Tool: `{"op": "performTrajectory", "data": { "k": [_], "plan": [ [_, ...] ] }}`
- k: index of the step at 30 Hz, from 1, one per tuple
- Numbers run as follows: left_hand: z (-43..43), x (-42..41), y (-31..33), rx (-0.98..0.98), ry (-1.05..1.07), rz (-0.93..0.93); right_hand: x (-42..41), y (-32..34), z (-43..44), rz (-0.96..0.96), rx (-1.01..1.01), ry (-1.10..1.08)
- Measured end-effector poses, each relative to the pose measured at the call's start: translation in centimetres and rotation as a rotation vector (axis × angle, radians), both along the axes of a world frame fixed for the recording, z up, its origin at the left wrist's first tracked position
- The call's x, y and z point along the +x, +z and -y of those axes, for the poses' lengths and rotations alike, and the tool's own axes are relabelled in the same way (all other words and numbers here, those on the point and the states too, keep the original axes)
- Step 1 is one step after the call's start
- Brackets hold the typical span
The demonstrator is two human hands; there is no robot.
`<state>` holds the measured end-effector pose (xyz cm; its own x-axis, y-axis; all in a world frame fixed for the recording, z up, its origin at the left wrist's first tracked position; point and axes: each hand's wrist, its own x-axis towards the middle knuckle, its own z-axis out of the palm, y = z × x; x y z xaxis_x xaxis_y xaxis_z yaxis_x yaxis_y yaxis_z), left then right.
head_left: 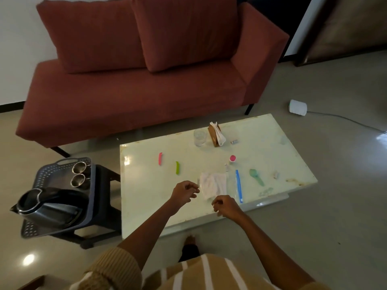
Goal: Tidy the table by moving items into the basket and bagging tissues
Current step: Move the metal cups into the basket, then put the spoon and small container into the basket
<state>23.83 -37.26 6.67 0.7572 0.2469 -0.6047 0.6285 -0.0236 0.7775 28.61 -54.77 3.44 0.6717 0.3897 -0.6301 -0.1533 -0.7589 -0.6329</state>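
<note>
1 pale table (146, 195), red sofa (125, 97), grey floor (314, 237)

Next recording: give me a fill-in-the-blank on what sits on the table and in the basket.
The grey perforated plastic basket holds a dark kettle and ____ shiny steel cups.
The clear plastic bag with the white crumpled tissues has a zip strip coloured ____.
On the pale glossy table, the pink plastic clip lies left of a clip coloured ____.
Missing: two; blue; green.

The sofa (134, 95) is rust-red, the table (146, 195) pale green, the basket (52, 170) grey, the top (209, 273) tan-and-white striped.
</note>
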Motion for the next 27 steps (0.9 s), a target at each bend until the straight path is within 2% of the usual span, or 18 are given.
{"op": "performTrajectory", "data": {
  "k": [5,9,12,20,22,27],
  "plan": [
    [0.6,4.1,-1.6,-0.059,0.023,0.007,3.3,-0.4,3.8,-0.018,-0.052,-0.132],
    [1.5,7.0,-2.5,-0.026,-0.04,0.017,5.8,-0.7,5.9,-0.022,-0.056,-0.299],
    [2.4,8.7,-2.6,0.019,-0.101,0.009,7.0,-1.1,7.0,-0.059,-0.067,-0.34],
    [6.5,15.3,-3.9,0.134,-0.054,-0.003,14.6,-4.1,9.8,-0.111,-0.127,-0.202],
    [8.0,17.3,-5.4,0.223,-0.019,-0.006,17.0,-6.1,10.4,-0.102,-0.146,-0.156],
    [11.2,23.1,-11.7,0.35,0.037,-0.035,22.4,-12.5,11.7,0.047,-0.243,-0.085]
  ]
}}
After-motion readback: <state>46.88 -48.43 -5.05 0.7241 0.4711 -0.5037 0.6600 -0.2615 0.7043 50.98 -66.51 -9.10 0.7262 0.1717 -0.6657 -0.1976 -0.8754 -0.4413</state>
